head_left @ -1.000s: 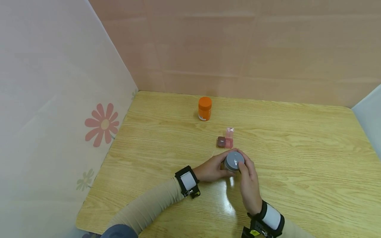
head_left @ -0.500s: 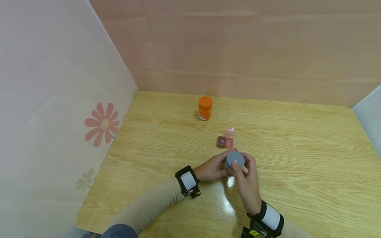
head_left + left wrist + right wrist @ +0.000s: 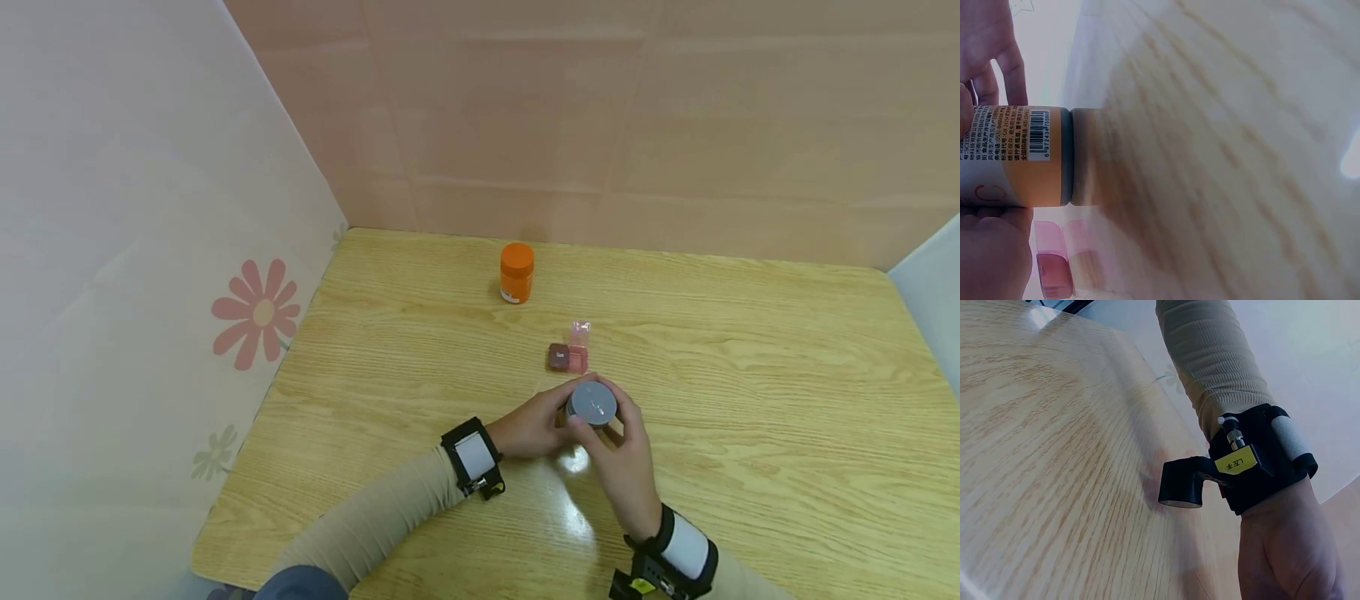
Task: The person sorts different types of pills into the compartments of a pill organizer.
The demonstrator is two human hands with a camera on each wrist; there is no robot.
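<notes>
Your left hand (image 3: 534, 427) gripped the bottle (image 3: 1019, 156) while your right hand (image 3: 621, 446) pinched its grey lid (image 3: 592, 403). The pill box (image 3: 568, 357) lay beyond, one lid flipped open; its contents couldn't be made out.

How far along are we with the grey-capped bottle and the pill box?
Done: one pink lid of the pill box stands open. In hand: the left hand holds the bottle by its body on the table, and the right hand grips its grey cap, which is not off yet. Left, judging by this: getting the cap off and anything into the box. The orange bottle stands untouched at the back.
</notes>
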